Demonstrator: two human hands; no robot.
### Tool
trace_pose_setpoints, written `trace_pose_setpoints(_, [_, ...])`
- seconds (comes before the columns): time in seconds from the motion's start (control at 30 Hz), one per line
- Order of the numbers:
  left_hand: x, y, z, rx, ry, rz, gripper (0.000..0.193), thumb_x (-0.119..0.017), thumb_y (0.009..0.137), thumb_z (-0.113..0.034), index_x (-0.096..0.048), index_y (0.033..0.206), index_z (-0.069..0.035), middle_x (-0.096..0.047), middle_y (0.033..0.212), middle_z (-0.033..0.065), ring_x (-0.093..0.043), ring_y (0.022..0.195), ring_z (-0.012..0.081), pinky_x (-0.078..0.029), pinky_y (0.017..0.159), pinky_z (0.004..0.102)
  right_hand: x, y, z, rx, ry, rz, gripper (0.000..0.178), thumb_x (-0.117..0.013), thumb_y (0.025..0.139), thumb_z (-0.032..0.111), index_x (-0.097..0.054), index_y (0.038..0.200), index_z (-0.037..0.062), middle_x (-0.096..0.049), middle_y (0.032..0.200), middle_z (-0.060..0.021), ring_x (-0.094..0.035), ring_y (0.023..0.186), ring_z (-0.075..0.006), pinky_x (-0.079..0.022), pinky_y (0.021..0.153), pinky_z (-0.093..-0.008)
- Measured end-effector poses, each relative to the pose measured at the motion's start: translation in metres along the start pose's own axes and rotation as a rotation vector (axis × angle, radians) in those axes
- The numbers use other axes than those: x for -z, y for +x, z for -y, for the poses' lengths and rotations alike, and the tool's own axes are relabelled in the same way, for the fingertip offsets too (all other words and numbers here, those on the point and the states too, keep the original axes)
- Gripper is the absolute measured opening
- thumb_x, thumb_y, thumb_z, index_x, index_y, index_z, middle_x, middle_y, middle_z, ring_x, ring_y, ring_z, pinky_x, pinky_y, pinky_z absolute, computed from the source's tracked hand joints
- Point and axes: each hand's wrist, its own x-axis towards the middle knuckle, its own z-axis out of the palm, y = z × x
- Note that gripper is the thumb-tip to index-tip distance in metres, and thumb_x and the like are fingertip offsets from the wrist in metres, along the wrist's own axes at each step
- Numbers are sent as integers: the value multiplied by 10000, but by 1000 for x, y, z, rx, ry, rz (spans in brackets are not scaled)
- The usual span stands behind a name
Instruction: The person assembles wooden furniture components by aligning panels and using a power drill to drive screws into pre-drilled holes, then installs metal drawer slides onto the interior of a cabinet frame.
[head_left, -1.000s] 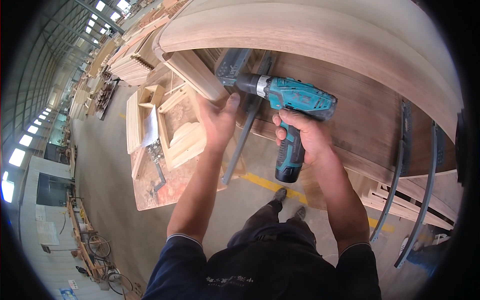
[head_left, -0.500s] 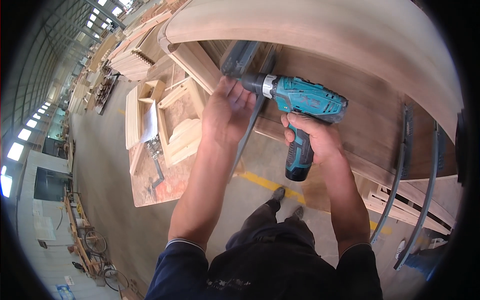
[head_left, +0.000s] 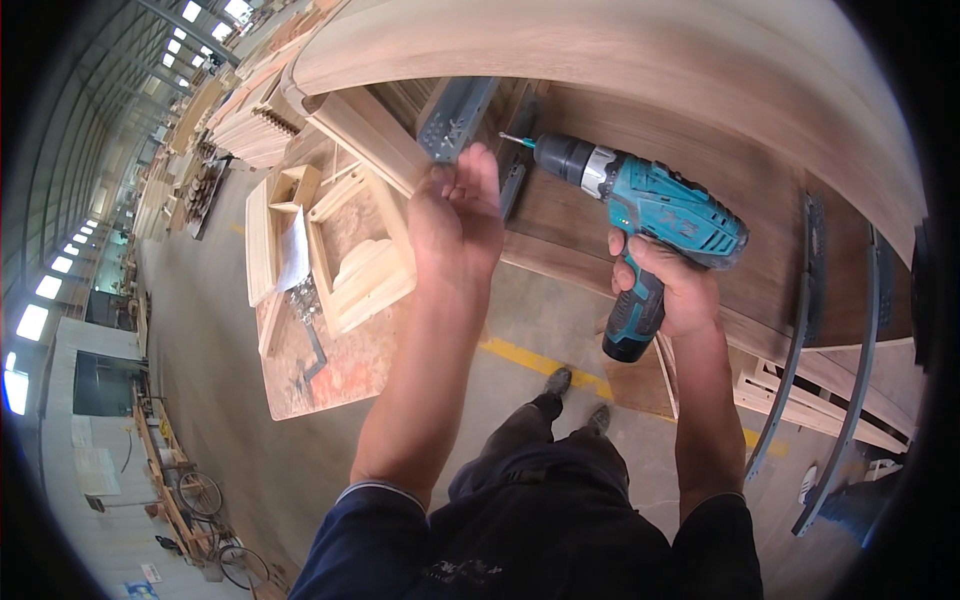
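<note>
My right hand (head_left: 672, 285) is wrapped round the handle of a teal and black cordless drill (head_left: 675, 210). The drill points left, its bit (head_left: 517, 140) free in the air inside the wooden cabinet frame (head_left: 560, 250). My left hand (head_left: 455, 215) is turned palm up, fingers stretched and slightly curled, with nothing visible in it. Its fingertips are by the near end of a grey metal channel (head_left: 460, 115) that has several small screws lying on it. A metal drawer slide (head_left: 513, 190) lies just right of that hand, along the cabinet's inner side.
Two long metal slides (head_left: 845, 400) stick out of the cabinet at right. Left of me, a low worktable (head_left: 340, 385) carries wooden frames (head_left: 375, 290), a paper sheet (head_left: 295, 255) and loose hardware. Stacked timber (head_left: 250, 135) stands behind. Another person's leg (head_left: 845, 510) shows at lower right.
The drill has moved right, away from my left hand, and its bit now shows. My left hand has shifted beside the channel. The slide that hung out near it now reaches out less.
</note>
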Motion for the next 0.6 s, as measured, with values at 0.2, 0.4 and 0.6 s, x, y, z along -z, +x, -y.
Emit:
trace_pose_setpoints(0.2, [3, 7, -5, 61, 0, 5, 225, -479, 1006, -111, -614, 977, 67, -685, 982, 171, -677, 954, 301, -592, 934, 436, -3, 25, 20, -4, -118, -111, 213, -710, 861, 140, -664, 1034, 23, -676, 917, -59, -607, 656, -146, -505, 589, -308])
trace_pose_setpoints(0.4, [0, 14, -10, 71, -57, 74, 208, -483, 962, -62, -599, 993, 108, -676, 998, 230, -673, 1005, 359, -575, 961, 484, -16, 90, 44, -3, -236, -104, 241, -734, 850, 176, -676, 1026, 21, -699, 902, -63, -620, 662, -127, -530, 597, -298])
trace_pose_setpoints(0.6, [-8, 20, -2, 68, -6, 64, 281, -387, 1043, -123, -503, 1145, 112, -637, 1113, 262, -654, 1059, 386, -553, 998, 499, -15, 135, 42, -19, -258, -110, 214, -718, 864, 166, -658, 1003, 15, -693, 887, -81, -630, 678, -132, -552, 613, -301])
